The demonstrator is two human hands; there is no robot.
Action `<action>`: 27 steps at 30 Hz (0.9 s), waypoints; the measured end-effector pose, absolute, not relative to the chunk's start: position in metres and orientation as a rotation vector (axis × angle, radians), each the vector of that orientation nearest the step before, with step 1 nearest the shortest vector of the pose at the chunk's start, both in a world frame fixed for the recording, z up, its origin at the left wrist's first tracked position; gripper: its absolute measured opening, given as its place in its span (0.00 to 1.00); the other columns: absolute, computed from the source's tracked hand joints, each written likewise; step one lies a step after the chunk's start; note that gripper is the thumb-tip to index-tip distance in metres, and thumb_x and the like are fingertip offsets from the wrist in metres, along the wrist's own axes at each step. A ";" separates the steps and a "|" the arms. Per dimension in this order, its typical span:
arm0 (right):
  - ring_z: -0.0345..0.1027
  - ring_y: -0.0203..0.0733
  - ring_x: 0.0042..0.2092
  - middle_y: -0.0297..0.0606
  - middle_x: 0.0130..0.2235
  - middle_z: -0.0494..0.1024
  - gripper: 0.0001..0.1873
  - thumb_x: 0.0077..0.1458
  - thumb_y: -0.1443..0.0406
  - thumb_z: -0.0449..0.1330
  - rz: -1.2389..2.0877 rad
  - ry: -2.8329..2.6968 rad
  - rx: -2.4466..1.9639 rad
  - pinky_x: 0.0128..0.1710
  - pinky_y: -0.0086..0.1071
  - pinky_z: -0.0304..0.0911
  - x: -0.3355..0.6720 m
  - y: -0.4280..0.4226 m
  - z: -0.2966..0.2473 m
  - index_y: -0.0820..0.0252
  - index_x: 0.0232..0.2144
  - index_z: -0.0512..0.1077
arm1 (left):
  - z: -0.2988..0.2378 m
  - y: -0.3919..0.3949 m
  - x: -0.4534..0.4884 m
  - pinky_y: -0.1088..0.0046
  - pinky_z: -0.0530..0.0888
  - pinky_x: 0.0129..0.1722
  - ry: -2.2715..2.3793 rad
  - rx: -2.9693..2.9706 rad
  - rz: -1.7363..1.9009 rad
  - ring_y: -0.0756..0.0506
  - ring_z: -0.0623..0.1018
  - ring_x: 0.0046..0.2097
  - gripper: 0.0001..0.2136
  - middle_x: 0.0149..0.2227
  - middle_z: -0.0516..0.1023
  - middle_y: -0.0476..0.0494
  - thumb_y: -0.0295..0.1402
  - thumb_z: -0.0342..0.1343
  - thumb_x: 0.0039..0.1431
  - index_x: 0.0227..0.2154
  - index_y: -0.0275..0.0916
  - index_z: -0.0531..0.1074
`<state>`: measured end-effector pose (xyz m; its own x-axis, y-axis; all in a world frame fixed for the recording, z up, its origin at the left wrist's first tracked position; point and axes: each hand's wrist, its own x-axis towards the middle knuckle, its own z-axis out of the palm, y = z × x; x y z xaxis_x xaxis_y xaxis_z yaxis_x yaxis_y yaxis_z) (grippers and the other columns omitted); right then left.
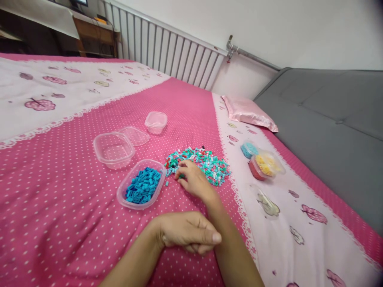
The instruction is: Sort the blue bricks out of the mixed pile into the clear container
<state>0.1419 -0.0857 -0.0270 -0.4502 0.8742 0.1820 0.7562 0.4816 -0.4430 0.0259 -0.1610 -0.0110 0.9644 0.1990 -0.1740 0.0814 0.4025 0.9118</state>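
My right hand (193, 179) is over the near left edge of a loose pile of small building bricks (214, 167) in turquoise, green, red and white. Its thumb and fingers are apart, and nothing shows between them. Closer to me, my left hand (191, 232) is closed in a fist above the bed, beside my right forearm. Whatever it may hold is hidden by the fingers. Left of the pile stands a clear plastic container (121, 195) partly filled with blue bricks (144, 185). One stray blue brick (166, 183) lies between container and pile.
A large clear container (103, 153), a clear lid (139, 136) and a smaller container (156, 123) lie farther left. To the right are containers of light blue pieces (249, 149), yellow pieces (265, 164) and red pieces (256, 172). A pink pillow (249, 111) rests by the grey headboard (329, 119).
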 end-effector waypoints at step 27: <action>0.67 0.41 0.43 0.40 0.39 0.75 0.07 0.49 0.68 0.62 0.322 -2.425 -1.639 0.44 0.32 0.60 0.152 -0.087 -0.016 0.59 0.34 0.75 | -0.024 -0.157 0.026 0.71 0.43 0.17 0.263 1.093 0.116 0.55 0.50 0.16 0.22 0.13 0.54 0.57 0.50 0.53 0.54 0.17 0.37 0.62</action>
